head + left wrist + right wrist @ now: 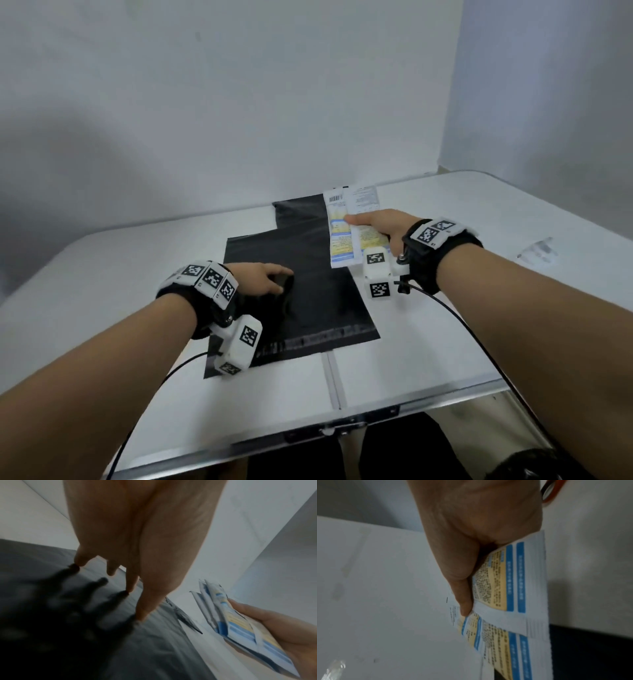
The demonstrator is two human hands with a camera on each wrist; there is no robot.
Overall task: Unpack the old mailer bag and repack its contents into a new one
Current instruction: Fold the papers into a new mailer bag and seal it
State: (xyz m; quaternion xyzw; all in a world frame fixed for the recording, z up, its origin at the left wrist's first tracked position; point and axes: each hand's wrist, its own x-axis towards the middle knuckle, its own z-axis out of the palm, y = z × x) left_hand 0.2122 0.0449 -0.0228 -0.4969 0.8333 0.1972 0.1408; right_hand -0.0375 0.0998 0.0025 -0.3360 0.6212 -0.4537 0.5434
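right hand (380, 226) pinches a stack of printed packets (346, 236), thumb on top, above the far right edge of the black mailer bag (318, 294) lying flat on the white table (445, 325). left hand (263, 279) rests spread, fingertips (132, 588) pressing the bag. second black bag (301, 214) behind.

Left hand (265, 279) palm down, fingertips (132, 588) pressing surface; right hand (380, 224) raised, thumb (464, 601) and fingers pinching.

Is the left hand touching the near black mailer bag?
Touching. Left wrist view shows the left hand fingertips pressed on the black mailer bag, meeting their reflections.
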